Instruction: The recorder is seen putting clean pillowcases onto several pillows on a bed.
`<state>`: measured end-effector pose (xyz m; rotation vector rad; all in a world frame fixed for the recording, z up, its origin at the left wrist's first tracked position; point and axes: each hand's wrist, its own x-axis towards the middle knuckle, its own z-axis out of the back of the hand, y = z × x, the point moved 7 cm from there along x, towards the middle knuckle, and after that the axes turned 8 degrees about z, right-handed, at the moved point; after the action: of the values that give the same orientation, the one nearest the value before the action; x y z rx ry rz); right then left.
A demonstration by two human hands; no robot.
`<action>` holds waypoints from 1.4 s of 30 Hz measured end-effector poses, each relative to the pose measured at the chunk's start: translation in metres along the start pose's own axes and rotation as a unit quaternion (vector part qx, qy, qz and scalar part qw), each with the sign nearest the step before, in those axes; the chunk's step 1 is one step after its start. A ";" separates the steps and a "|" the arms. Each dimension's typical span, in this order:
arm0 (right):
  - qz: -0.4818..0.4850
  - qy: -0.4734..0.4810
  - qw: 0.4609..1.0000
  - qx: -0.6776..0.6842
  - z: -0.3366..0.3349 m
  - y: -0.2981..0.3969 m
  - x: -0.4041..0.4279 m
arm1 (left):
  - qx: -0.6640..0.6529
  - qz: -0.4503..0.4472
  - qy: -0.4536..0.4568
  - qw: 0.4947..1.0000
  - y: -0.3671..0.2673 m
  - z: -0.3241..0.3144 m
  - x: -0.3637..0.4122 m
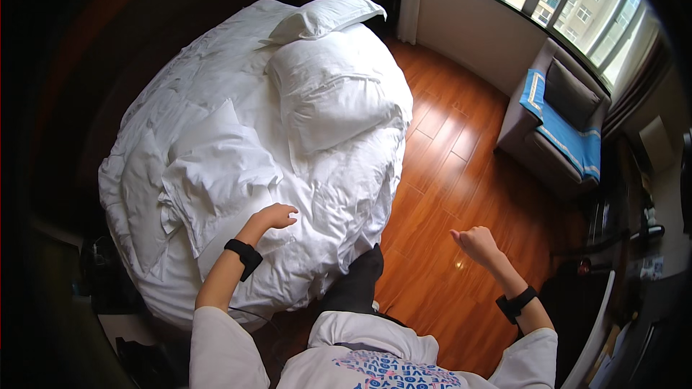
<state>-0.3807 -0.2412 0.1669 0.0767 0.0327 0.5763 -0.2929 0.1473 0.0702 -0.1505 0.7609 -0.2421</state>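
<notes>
My left hand (pixel 278 216) hangs over the near part of a bed covered in rumpled white bedding (pixel 346 189), with thumb and fingertips slightly apart and nothing between them. Whether it touches the cloth I cannot tell. Just beyond it lies a pillow in a loose, creased white pillowcase (pixel 216 167). Farther up, another white pillow (pixel 335 102) rests on the bed, and a third pillow (pixel 330 16) is at the far end. Out to the right, my right hand (pixel 477 243) is held over the wooden floor, fingers curled in, with no object visible in it.
The reddish wooden floor (pixel 438 173) runs along the bed's right side. A grey armchair (pixel 513 119) with a blue cover (pixel 567 140) and a dark cushion (pixel 570 86) stands below the window (pixel 540 0). Dark furniture lines the right edge. A thin cable (pixel 251 313) lies near the bed's front edge.
</notes>
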 end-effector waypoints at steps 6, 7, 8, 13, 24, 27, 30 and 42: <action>0.042 0.046 0.997 0.041 0.003 -0.061 0.082 | -0.072 0.028 -0.041 0.996 -0.001 0.059 0.072; 0.047 0.048 0.996 0.052 0.006 -0.073 0.093 | -0.076 0.025 -0.042 0.996 -0.003 0.070 0.086; 0.048 0.051 0.996 0.048 0.011 -0.086 0.102 | -0.108 0.013 -0.073 0.991 -0.007 0.086 0.101; 0.099 -0.016 0.994 0.030 0.054 -0.116 0.171 | -0.171 -0.014 -0.271 0.947 -0.009 0.149 0.166; 0.234 0.122 0.964 0.032 0.000 -0.138 0.295 | -0.195 0.101 -0.338 0.915 0.008 0.189 0.234; 0.277 0.104 0.953 0.066 -0.004 -0.144 0.332 | -0.203 0.155 -0.349 0.901 0.022 0.208 0.244; 0.351 0.087 0.930 0.064 -0.010 -0.158 0.355 | -0.180 0.204 -0.345 0.898 0.019 0.227 0.260; 0.450 0.139 0.875 0.114 -0.058 -0.145 0.435 | -0.083 0.275 -0.418 0.862 -0.030 0.210 0.250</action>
<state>0.0591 -0.1215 0.0931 0.2441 0.3619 1.5186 0.0236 0.0606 0.0612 -0.1749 -0.0713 0.4278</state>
